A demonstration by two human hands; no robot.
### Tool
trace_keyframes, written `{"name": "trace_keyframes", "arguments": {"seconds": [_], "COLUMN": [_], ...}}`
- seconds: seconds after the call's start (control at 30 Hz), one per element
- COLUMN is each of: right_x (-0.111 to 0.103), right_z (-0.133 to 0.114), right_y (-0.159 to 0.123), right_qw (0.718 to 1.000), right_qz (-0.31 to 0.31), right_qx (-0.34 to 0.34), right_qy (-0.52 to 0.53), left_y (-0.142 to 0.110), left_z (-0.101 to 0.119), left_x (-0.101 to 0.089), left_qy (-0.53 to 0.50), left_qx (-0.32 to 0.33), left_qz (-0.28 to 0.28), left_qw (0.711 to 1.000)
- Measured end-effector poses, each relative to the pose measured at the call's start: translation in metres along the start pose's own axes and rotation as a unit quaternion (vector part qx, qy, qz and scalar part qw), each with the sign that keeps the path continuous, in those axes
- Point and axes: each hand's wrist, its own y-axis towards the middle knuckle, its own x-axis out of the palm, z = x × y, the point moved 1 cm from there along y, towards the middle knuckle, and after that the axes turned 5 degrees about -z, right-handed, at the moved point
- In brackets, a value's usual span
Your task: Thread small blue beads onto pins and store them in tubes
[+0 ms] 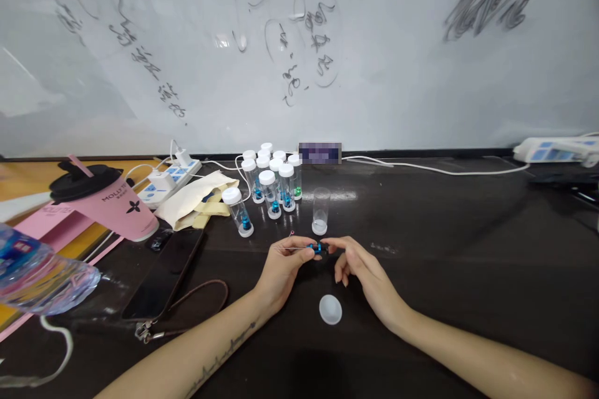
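My left hand point(283, 265) pinches a small blue-and-black piece point(317, 249) between thumb and fingertips; a thin pale strand runs back across the fingers. At the piece's black end is my right hand point(358, 265), its index finger stretched out to touch it and the other fingers loosely bent. What exactly the piece is cannot be made out. Just beyond the hands stands an uncapped clear tube point(321, 212), with no blue piece visible inside. Nearer to me, between the forearms, a white round cap point(330, 310) lies on the dark table.
Several white-capped clear tubes point(267, 190) with small blue or green pieces stand behind my left hand. Leftward are a phone point(163, 274) with a strap, a cloth pouch point(187, 199), a pink cup point(115, 202), a water bottle point(44, 277) and a power strip point(180, 174). A whiteboard point(384, 87) rises behind.
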Motion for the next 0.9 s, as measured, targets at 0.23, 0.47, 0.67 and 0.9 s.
{"name": "trace_keyframes", "arguments": {"seconds": [0.23, 0.47, 0.67, 0.9], "right_x": [-0.0009, 0.0013, 0.0016, 0.003], "right_z": [0.003, 0.0029, 0.0001, -0.0015], "right_y": [0.0004, -0.0011, -0.001, -0.0011], "right_qw": [1.0, 0.998, 0.991, 0.99], "right_qz": [0.007, -0.012, -0.029, -0.022], "right_qx": [0.019, 0.032, 0.041, 0.039], "right_qy": [-0.009, -0.052, -0.121, -0.133], "left_y": [-0.0003, -0.002, -0.0044, -0.0024], "left_z": [0.0006, -0.002, -0.0026, 0.0001], "left_x": [0.0011, 0.0011, 0.0015, 0.0032], "left_qy": [0.01, 0.066, 0.076, 0.07], "left_qx": [0.0, -0.016, -0.028, -0.016], "left_qz": [-0.013, -0.035, -0.043, -0.035], "left_qw": [1.0, 0.997, 0.996, 0.997]}}
